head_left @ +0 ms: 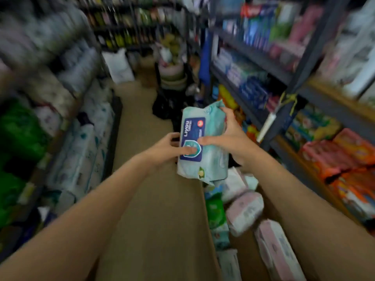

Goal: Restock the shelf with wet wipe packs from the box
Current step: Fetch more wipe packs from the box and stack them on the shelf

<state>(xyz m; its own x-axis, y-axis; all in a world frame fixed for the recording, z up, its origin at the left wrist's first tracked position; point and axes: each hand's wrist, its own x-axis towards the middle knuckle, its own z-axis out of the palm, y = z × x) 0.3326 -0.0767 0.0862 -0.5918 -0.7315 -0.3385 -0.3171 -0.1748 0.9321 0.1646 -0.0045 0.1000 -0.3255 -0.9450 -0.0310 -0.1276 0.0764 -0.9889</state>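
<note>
Both hands hold a light teal wet wipe pack with a dark blue label, up in the air over the aisle floor. My left hand grips its lower left edge, thumb on the label. My right hand clasps its right side, fingers over the top end. Below and to the right, the cardboard box holds several more packs, pink, white and green ones. The picture is blurred by motion.
A dark metal shelf unit on the right carries blue, pink and orange packaged goods. On the left stand shelves of white and green packs. The tan floor aisle runs ahead toward stacked basins and a black bag.
</note>
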